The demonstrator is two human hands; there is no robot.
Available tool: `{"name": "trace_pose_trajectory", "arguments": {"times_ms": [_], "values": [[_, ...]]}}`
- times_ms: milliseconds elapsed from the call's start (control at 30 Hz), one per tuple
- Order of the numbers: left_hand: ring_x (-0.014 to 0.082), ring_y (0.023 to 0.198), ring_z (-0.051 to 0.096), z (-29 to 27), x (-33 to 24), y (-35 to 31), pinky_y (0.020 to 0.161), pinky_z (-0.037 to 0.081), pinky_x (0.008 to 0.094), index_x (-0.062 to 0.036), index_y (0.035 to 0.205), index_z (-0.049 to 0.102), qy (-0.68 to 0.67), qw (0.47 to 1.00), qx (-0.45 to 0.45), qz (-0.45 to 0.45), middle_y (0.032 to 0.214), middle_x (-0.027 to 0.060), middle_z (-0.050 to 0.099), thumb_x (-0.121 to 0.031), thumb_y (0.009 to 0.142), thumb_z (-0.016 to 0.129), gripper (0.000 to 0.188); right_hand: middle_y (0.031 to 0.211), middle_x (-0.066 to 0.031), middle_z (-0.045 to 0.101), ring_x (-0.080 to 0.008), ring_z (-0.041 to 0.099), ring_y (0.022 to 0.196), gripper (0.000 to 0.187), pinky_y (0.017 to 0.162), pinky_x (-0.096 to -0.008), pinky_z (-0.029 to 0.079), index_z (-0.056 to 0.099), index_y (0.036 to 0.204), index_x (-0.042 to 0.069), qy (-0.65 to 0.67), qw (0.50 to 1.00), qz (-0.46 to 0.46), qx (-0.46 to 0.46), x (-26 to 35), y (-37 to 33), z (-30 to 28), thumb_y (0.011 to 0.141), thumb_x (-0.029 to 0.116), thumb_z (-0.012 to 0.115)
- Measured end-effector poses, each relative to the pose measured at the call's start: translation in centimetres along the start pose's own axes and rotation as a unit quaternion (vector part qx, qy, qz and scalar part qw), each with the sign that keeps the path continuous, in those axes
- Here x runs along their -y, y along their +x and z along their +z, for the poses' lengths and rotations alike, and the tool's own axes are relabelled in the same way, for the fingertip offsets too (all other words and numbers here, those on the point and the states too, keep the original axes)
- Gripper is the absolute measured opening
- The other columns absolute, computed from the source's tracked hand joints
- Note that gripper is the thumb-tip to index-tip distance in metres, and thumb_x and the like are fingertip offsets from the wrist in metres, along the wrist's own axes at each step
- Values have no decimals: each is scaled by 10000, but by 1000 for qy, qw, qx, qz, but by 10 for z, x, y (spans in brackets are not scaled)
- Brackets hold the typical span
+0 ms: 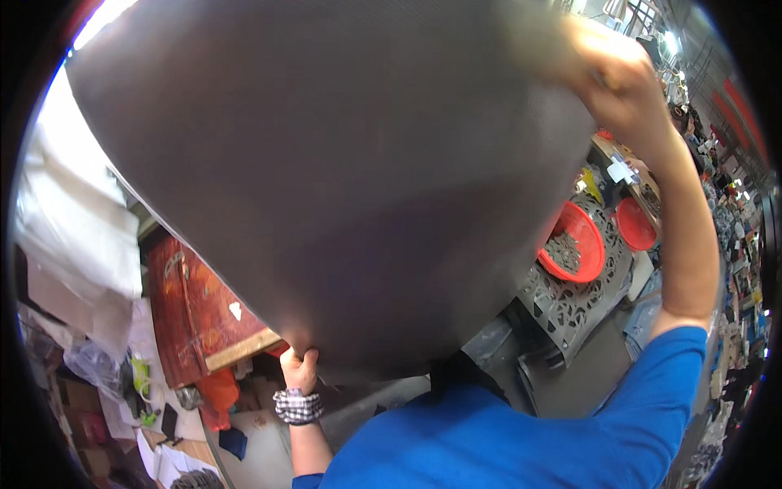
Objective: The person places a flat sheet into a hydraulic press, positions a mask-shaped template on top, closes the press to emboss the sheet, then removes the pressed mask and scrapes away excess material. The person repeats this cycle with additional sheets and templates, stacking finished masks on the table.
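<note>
A large dark grey sheet (350, 179) fills most of the head view and hides much of what lies behind it. Its surface is smooth and it bends slightly. My left hand (299, 371) pinches its lower left edge, thumb on the side facing me, with a black-and-white checked band around the wrist. Raised high at the upper right, my right hand (615, 77) is closed on the opposite edge of the sheet. That hand is partly blurred and its fingertips are hidden.
A reddish wooden board (199, 310) stands at the left, near white draped sheeting (73, 220). To the right, a red basin (599, 244) of small grey pieces sits on a grey sheet with cut-out holes (562, 314). Another red basin (635, 224) is beyond it.
</note>
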State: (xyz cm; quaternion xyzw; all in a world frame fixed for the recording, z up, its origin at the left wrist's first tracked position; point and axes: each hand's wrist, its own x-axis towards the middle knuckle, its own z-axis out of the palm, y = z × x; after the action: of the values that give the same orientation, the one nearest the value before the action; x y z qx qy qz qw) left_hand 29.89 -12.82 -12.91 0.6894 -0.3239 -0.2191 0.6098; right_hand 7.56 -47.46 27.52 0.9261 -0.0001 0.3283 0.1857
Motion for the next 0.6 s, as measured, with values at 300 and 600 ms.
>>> {"name": "trace_pose_trajectory", "arguments": {"times_ms": [300,600], "values": [[206,914,606,86,8,74,828,510,364,51,1123,582,-224,906,-321,-160,1064,119,626,-256,956,584,349,1156,-192,556,-356,513,1102,574,911,-432,442,509,1312,108,86,969,-43,-227,-133,46,301,814,315,705],[154,709,618,69,-26,64,663,501,289,69,876,647,-37,893,-416,-169,830,100,673,-285,958,582,369,1312,-175,544,-375,431,1299,313,1058,-470,373,594,1149,-1,172,955,199,134,-219,-142,521,870,124,524]]}}
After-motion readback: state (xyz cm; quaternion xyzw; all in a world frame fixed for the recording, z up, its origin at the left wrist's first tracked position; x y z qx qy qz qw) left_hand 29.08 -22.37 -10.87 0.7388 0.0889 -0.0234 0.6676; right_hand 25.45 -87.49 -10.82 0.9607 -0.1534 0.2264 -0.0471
